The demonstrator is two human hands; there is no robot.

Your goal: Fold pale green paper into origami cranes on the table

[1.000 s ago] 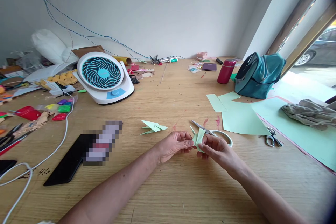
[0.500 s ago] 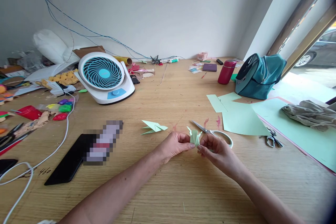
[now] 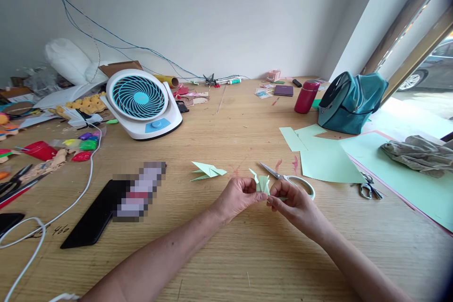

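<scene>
The small folded green paper (image 3: 262, 184) stands upright between the 2 hands, just above the table (image 3: 226, 255). The left hand (image 3: 238, 197) and right hand (image 3: 295, 203) both pinch its lower part, equally near.

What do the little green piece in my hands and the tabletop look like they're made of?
Folded piece: thin matte pale-green paper, judging by its sharp creases and pointed tips, pinched by left hand and right hand. Table: wood or wood-look laminate, light straight grain, low sheen; I cannot tell which.
</scene>
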